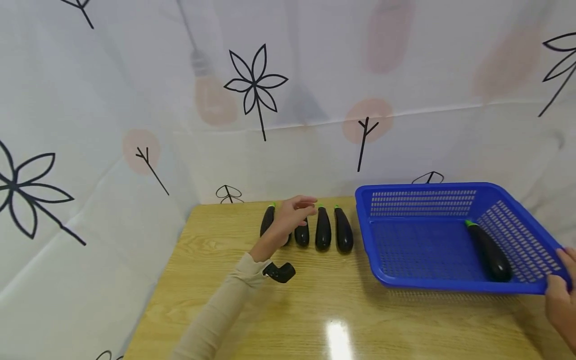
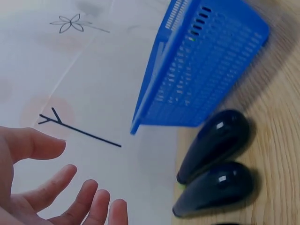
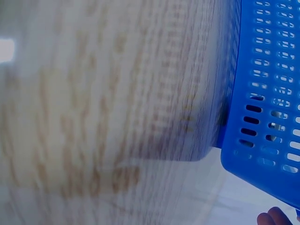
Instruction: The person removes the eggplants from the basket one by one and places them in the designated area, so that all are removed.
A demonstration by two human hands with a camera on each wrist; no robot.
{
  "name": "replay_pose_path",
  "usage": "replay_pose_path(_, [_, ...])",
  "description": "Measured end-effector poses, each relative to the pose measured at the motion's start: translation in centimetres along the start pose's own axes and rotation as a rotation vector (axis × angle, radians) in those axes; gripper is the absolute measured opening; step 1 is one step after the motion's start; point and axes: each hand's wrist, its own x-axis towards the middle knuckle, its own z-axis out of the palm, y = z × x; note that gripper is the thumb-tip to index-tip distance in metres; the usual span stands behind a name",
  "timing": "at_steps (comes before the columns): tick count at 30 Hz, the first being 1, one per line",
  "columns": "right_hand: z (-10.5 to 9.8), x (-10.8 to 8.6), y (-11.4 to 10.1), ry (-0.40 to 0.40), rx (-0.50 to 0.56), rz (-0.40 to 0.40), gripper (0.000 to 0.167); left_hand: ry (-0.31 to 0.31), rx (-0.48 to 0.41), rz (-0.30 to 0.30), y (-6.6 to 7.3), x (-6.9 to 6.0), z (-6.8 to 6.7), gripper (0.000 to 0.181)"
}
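Several dark eggplants with green stem ends lie in a row along the table's far edge. My left hand is over the row, partly hiding some of them. In the left wrist view that hand has its fingers loosely bent and apart, holding nothing, with two eggplants to its right. On the right, my right hand grips the near right corner of a blue plastic basket. One eggplant lies inside, along the right wall. The right wrist view catches only fingertips beside the basket.
The wooden table stands against a white printed cloth at the back and left. A black wrist device sits at the left cuff. The basket's near side appears raised above the table.
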Motion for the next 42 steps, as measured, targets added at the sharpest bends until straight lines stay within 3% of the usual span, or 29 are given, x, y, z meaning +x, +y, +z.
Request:
replay_pose_path(5, [0.0, 0.1, 0.5, -0.007, -0.023, 0.01, 0.06, -0.057, -0.043, 0.016, 0.6, 0.3, 1.4, 0.031])
replay_pose_path(12, [0.2, -0.3, 0.9, 0.041, 0.051, -0.022, 0.056, -0.109, -0.072, 0.013, 1.4, 0.6, 3.4, 0.031])
replay_pose_path(19, [1.4, 0.9, 4.4, 0.011, -0.009, -0.022, 0.058, -0.14, -0.122, 0.022, 2.1, 0.8, 4.7, 0.03])
replay_pose_path(30, [-1.0, -0.7, -2.1, -0.018, 0.067, -0.003, 0.055, -0.21, -0.178, 0.029, 3.1, 1.1, 6.8, 0.035])
replay_pose_path(42, [-0.7, -0.3, -0.8, -0.033, 0.066, -0.015, 0.057, -0.195, -0.212, -0.027, 3.9, 2.7, 10.0, 0.024])
